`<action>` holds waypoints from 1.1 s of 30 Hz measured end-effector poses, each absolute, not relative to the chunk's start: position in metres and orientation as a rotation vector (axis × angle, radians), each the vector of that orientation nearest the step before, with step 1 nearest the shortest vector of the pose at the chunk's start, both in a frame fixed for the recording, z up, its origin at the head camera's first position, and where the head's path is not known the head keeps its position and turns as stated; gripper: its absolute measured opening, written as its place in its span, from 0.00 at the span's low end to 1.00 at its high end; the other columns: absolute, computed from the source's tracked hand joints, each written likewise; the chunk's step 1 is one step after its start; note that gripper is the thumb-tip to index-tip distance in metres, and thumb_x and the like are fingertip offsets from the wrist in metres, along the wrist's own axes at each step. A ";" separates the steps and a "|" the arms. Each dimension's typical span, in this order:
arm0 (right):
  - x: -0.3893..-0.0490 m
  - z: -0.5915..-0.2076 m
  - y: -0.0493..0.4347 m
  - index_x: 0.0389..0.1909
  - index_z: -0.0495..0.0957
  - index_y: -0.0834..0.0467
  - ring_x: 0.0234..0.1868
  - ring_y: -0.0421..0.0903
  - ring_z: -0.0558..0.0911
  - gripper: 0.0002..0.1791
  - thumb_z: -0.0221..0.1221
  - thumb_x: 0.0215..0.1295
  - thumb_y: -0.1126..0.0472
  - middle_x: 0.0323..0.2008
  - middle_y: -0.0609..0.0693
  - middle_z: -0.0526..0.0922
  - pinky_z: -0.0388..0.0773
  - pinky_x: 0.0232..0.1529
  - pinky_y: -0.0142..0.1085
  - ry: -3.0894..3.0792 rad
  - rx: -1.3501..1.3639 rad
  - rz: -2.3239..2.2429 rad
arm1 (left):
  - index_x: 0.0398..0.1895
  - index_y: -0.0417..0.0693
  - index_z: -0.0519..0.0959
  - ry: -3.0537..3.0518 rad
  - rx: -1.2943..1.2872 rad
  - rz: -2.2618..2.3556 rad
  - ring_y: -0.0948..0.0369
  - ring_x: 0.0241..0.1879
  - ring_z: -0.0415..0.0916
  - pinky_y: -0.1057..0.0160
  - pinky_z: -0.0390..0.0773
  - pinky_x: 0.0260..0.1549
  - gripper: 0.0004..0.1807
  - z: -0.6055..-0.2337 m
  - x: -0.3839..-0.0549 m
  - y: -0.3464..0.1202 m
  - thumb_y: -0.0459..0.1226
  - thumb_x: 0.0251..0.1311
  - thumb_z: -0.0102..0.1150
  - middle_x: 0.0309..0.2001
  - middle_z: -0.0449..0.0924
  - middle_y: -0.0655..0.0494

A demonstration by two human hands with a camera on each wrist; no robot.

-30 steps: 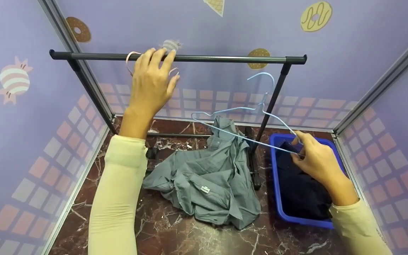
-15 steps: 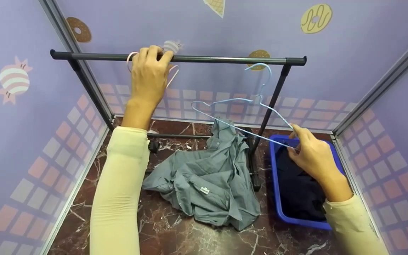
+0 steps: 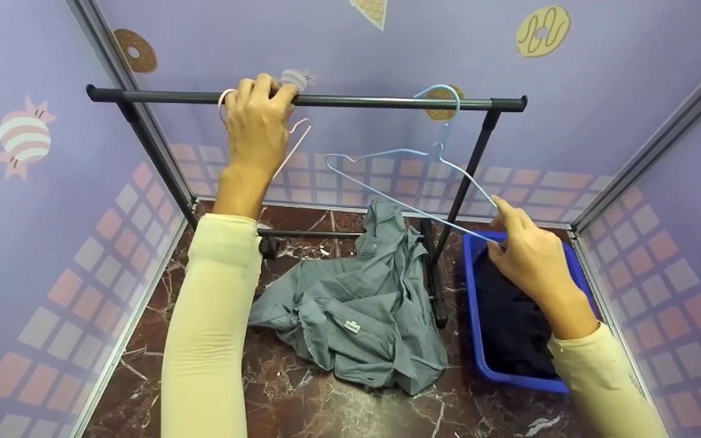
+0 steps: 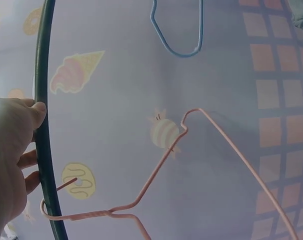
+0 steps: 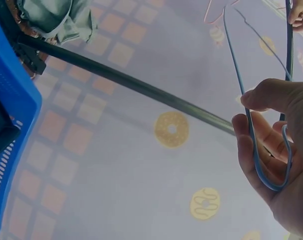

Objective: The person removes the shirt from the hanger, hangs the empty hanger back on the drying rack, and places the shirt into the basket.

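Note:
My left hand grips the dark top rail of a clothes rack, its fingers bent over the bar. A pink wire hanger hooks over that rail beside the hand; part of it is hidden behind the hand in the head view. In my right hand is the lower right corner of a blue wire hanger. Its hook overlaps the right part of the rail in the head view; I cannot tell whether they touch. Below, a crumpled grey-green shirt lies on the floor and over the rack's base.
A blue plastic basket holding dark cloth stands at the right. The rack's right upright rises between the basket and the shirt. Patterned purple walls enclose the back and both sides.
My right hand has raised the blue hanger, bringing its hook up to rail height. The left hand's fingers, straighter before, have curled over the rail.

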State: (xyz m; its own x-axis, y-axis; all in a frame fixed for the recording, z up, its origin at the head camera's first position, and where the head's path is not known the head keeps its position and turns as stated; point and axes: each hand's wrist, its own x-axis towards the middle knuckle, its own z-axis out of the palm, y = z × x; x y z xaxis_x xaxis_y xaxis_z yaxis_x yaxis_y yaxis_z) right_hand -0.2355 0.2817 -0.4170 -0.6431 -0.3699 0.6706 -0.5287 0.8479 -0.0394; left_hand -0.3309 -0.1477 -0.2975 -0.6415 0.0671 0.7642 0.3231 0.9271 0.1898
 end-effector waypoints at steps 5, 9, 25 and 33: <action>-0.237 -0.410 0.270 0.70 0.69 0.62 0.16 0.52 0.74 0.44 0.72 0.49 0.70 0.40 0.53 0.84 0.73 0.14 0.47 -2.355 0.624 0.280 | 0.48 0.49 0.86 -2.268 -0.250 -0.423 0.44 0.50 0.75 0.46 0.71 0.49 0.11 -0.295 -0.329 -0.147 0.41 0.66 0.62 0.45 0.81 0.44; -0.239 -0.404 0.260 0.71 0.68 0.61 0.16 0.54 0.75 0.44 0.71 0.49 0.70 0.39 0.54 0.84 0.74 0.13 0.48 -2.360 0.626 0.257 | 0.48 0.50 0.86 -2.285 -0.244 -0.444 0.44 0.50 0.75 0.47 0.71 0.50 0.11 -0.294 -0.329 -0.146 0.41 0.66 0.62 0.44 0.81 0.45; -0.252 -0.393 0.205 0.72 0.69 0.63 0.15 0.56 0.74 0.40 0.61 0.53 0.72 0.36 0.62 0.82 0.75 0.12 0.51 -2.382 0.624 0.143 | 0.51 0.51 0.87 -2.313 -0.217 -0.465 0.44 0.51 0.74 0.47 0.71 0.51 0.13 -0.292 -0.328 -0.145 0.42 0.67 0.61 0.47 0.82 0.45; -0.259 -0.403 0.186 0.71 0.70 0.64 0.13 0.54 0.73 0.35 0.57 0.58 0.72 0.34 0.62 0.81 0.73 0.10 0.50 -2.356 0.660 0.109 | 0.49 0.50 0.87 -2.310 -0.203 -0.459 0.44 0.50 0.74 0.47 0.72 0.49 0.12 -0.293 -0.328 -0.145 0.40 0.66 0.63 0.46 0.82 0.45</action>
